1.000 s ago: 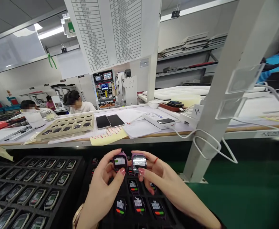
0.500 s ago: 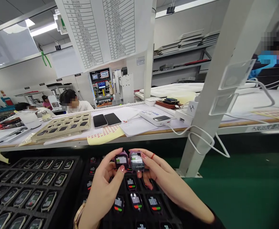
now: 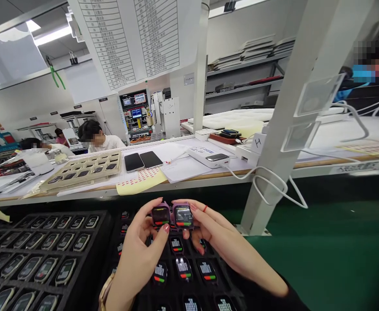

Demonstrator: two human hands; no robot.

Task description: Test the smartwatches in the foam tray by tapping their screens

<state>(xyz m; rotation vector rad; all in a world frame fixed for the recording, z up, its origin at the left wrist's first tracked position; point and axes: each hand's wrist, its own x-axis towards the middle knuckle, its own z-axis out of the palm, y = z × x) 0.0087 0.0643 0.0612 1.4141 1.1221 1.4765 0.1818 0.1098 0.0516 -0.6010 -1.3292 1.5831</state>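
My left hand (image 3: pixel 147 237) grips a purple smartwatch body (image 3: pixel 160 217) between thumb and fingers. Beside it, my right hand (image 3: pixel 208 224) is closed on a second purple smartwatch body (image 3: pixel 183 216). The two watches are held side by side, screens facing me, each lit with a red and green bar along the bottom. Beneath both hands lies a black foam tray (image 3: pixel 173 298) with several watches in its slots, among them a lit watch (image 3: pixel 183 268) showing white marks over red and green. My right fingertips hang over one slot, partly hiding the watch there.
On the left, another black tray (image 3: pixel 88 259) holds rows of pale-framed watches. A raised shelf carries a beige tray (image 3: pixel 119 166), two phones (image 3: pixel 150 159), a white device (image 3: pixel 204 156) and looped white cable (image 3: pixel 257 177). A metal post (image 3: pixel 273 129) rises at right. People sit beyond.
Both held watch screens have switched from pale block displays to dark screens with red and green bars. The grip on each watch is the same; the view has shifted slightly.
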